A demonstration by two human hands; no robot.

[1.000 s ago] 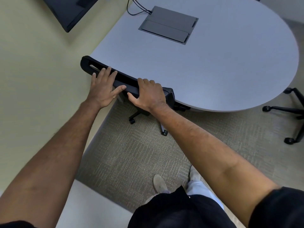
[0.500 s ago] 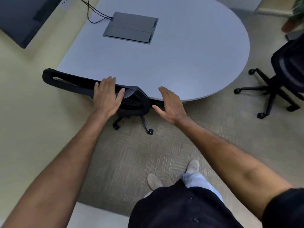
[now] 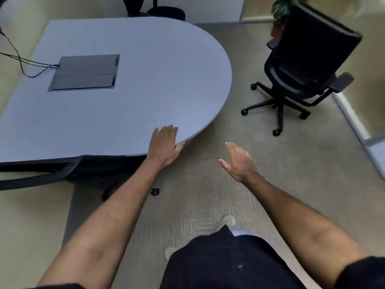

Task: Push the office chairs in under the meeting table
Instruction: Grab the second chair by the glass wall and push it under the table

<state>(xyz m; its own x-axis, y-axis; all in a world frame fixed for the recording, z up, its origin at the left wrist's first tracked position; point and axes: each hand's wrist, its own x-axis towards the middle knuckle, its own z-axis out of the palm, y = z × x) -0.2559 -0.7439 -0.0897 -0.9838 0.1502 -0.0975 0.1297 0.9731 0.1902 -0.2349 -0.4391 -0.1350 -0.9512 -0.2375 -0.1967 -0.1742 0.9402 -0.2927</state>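
The grey meeting table (image 3: 145,80) with a rounded end fills the upper left. One black office chair (image 3: 41,176) is tucked under its near edge at the lower left; only the backrest top and a caster show. My left hand (image 3: 164,144) lies flat on the table's near edge, fingers apart, holding nothing. My right hand (image 3: 239,161) hovers open over the carpet to the right of the table, touching nothing. A second black office chair (image 3: 302,69) stands apart from the table at the upper right, seat turned toward it.
A grey cable box lid (image 3: 85,71) is set in the tabletop with black cables (image 3: 18,59) running off left. A potted plant (image 3: 281,7) sits behind the far chair. A white baseboard (image 3: 350,113) runs along the right. Dark stand bases (image 3: 166,11) sit beyond the table.
Both hands have let go of the near chair's backrest. My view has swung right; the left hand now lies on the table edge, the right hand hangs free, and the second chair has come into full view.
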